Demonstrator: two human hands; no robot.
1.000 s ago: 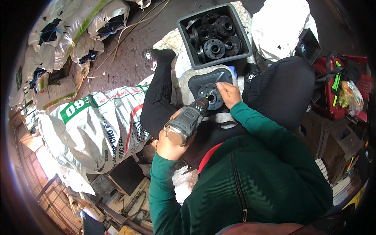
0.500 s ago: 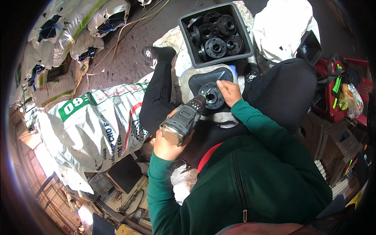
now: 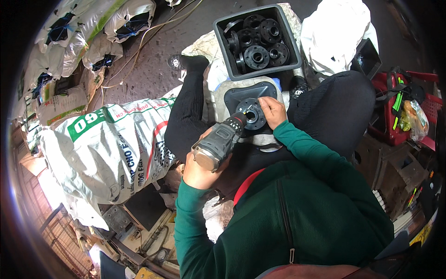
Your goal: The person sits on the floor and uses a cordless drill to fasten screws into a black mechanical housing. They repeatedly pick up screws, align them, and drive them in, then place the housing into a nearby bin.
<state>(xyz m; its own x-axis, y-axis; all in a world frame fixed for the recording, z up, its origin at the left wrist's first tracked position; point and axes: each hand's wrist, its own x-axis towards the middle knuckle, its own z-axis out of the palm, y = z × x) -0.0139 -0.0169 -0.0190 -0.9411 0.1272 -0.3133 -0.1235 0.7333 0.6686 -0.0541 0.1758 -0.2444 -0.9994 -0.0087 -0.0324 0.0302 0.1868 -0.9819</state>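
Note:
My left hand (image 3: 199, 173) is wrapped around a grey cordless drill (image 3: 214, 145), its chuck pointing up and to the right. The drill's tip meets the left side of a black round flange (image 3: 255, 122), which has a central bore and a ring of small holes. At the flange's upper right edge, my right hand (image 3: 274, 112) grips it with thumb and fingers. Under the flange lies a shallow black tray (image 3: 233, 94) with a wide rim, set on a pale support between my legs. Whether the bit sits inside a hole is too small to tell.
Beyond the tray, a dark grey bin (image 3: 224, 65) holds several similar black flanges. A large white printed sack (image 3: 102, 153) lies at the left, with stacked sacks (image 3: 76, 51) behind it. A white bag (image 3: 332, 39) and a red plastic chair (image 3: 388, 123) stand at the right.
The drill and my left hand have shifted very slightly to the right. My right hand keeps its hold on the flange, and the rest stays nearly the same.

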